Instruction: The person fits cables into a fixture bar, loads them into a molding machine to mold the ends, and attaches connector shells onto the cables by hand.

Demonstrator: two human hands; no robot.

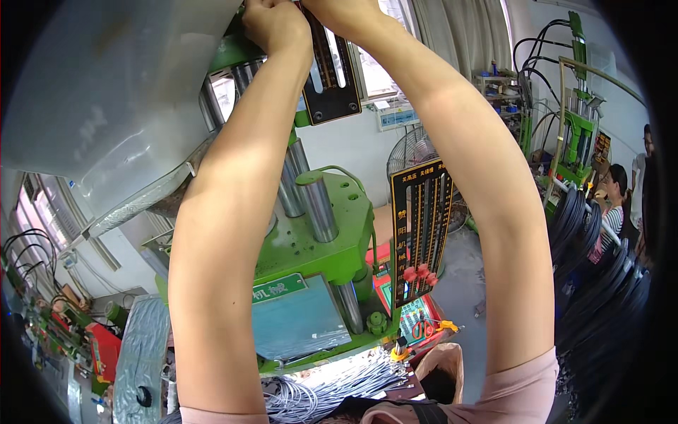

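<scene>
Both my arms are raised, reaching to the top of the head view beside a tall green machine. My left hand (277,27) is at the upper edge with its fingers curled; what they hold, if anything, is cut off. Close to its right is my right hand (347,13), whose fingers lie beyond the picture's edge. Just below the hands hangs a black slotted plate (335,106) with yellow edging. A large grey translucent hopper (134,85) fills the upper left. Beneath my arms stands the green machine body (311,256) with upright steel columns (321,212).
A second black slotted panel (421,233) with red knobs stands between my arms. Grey-white cables (318,392) lie in a heap below, near red-handled scissors (422,329) and an open carton (455,364). Bundled black cables (586,283) hang at right, near people. A fan (406,152) stands behind.
</scene>
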